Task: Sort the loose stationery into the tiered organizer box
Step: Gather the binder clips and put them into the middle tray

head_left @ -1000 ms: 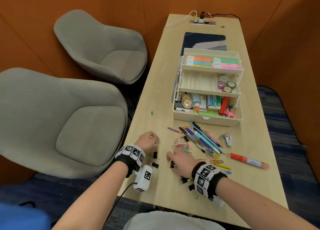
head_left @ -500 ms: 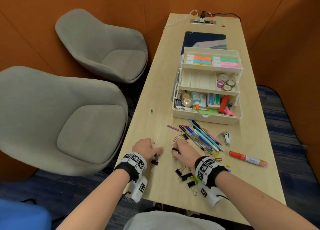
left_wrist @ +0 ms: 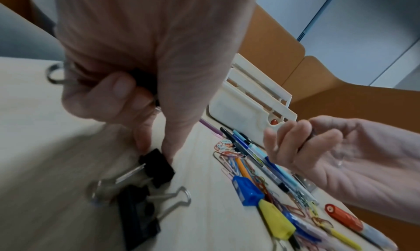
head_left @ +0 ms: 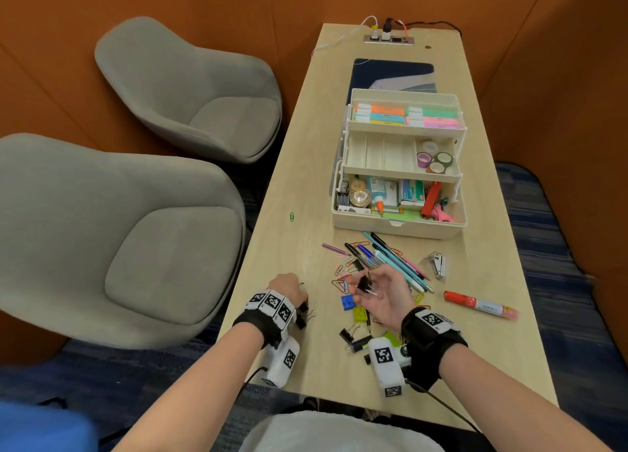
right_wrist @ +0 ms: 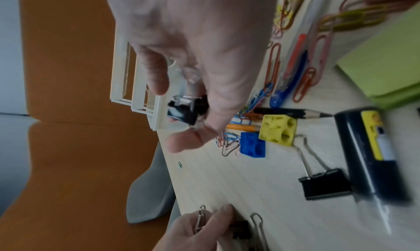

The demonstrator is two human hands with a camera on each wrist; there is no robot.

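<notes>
The cream tiered organizer box [head_left: 397, 229] stands open in the middle of the table, its trays stepped back. My left hand [head_left: 292, 293] is down on the table near the left edge. It keeps binder clips in its curled fingers, and its thumb and forefinger pinch another black binder clip [left_wrist: 156, 167] that lies on the wood. My right hand [head_left: 373, 290] is lifted just above the pile, palm up, fingers curled around a black binder clip [head_left: 363, 283] [right_wrist: 185, 111]. More black binder clips [left_wrist: 138, 217] lie under my left wrist.
Pens [head_left: 394, 264] and coloured paper clips [head_left: 343, 271] lie in front of the box. Around them are a blue sharpener [head_left: 347, 302], a yellow sharpener [head_left: 359, 314], a red marker [head_left: 479, 303], a staple remover [head_left: 436, 264] and a loose binder clip [head_left: 348, 334]. Grey chairs [head_left: 136, 247] stand left.
My right hand has lifted off the table and turned palm up with a binder clip in it. My left hand has drawn back toward me onto the clips near the edge.
</notes>
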